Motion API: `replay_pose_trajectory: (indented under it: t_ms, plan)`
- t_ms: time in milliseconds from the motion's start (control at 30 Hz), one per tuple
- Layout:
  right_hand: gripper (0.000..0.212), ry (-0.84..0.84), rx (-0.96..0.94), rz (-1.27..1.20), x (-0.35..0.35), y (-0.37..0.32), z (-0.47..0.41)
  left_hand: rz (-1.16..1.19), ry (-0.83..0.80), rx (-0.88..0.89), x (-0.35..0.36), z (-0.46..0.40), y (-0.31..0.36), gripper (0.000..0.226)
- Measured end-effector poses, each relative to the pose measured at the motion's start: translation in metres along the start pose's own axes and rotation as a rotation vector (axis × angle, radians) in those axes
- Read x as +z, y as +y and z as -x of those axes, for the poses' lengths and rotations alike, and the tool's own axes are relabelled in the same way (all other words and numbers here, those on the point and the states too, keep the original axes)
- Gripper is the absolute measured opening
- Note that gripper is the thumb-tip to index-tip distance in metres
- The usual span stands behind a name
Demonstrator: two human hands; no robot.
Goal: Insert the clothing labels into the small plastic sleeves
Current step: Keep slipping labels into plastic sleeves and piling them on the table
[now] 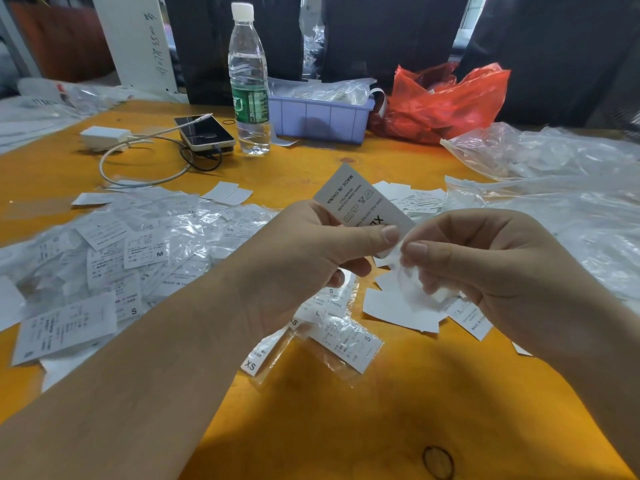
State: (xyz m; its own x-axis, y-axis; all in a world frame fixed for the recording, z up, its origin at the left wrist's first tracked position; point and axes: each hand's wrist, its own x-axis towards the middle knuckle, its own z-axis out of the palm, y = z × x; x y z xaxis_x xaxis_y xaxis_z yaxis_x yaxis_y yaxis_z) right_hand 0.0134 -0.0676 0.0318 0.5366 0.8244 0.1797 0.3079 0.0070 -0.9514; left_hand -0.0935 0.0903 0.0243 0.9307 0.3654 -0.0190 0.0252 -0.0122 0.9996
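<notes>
**Label and sleeve meeting above the worktop**

I see my left hand [311, 247] raised over the orange worktop [346, 410], its thumb and fingers pinching a white clothing label [360, 199]. The label tilts up and away from me, printed side facing the camera, with "MADE IN CHINA", care symbols and an "XL" mark readable. My right hand [491, 265] is just beside the left, its thumb and curled fingers pinching a small clear plastic sleeve [415, 289] that hangs below the fingertips. The label's lower corner touches the top of the sleeve, right where the two thumbs nearly meet; I cannot tell whether the corner is inside the opening.

To my left lies a wide heap of sleeved labels [114, 258], showing sizes such as S, M and XS. Loose bare labels [401, 311] lie under and beyond my right hand. On the right is a pile of clear plastic bags [554, 174]. Further back stand a water bottle [248, 81], a phone [205, 132] with a white cable [138, 161], a lilac tray [318, 117] and a red plastic bag [446, 98].
</notes>
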Motion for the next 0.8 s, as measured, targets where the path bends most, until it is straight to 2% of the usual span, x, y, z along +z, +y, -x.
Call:
replay_pose_trajectory:
  t_ms: [233,367,467,633,800]
  plan:
    - [0.029,-0.015,-0.004,0.015,0.0000,-0.0005,-0.0004,-0.039,-0.017,0.029,-0.0020,-0.0029,-0.0031,0.038]
    - [0.013,-0.042,-0.004,0.000,0.0011,-0.0001,-0.0007,-0.049,-0.059,0.045,-0.0040,-0.0027,-0.0039,0.027]
    - [0.013,-0.046,-0.009,0.022,0.0009,0.0011,-0.0009,-0.051,-0.075,0.044,-0.0045,-0.0027,-0.0032,0.019]
    - [0.005,-0.048,-0.011,-0.002,-0.0010,0.0033,-0.0016,-0.016,-0.066,0.031,-0.0037,-0.0032,-0.0038,0.024]
    - [0.010,-0.045,0.000,0.006,-0.0018,0.0055,-0.0022,0.062,-0.012,0.023,-0.0022,-0.0018,-0.0004,0.019]
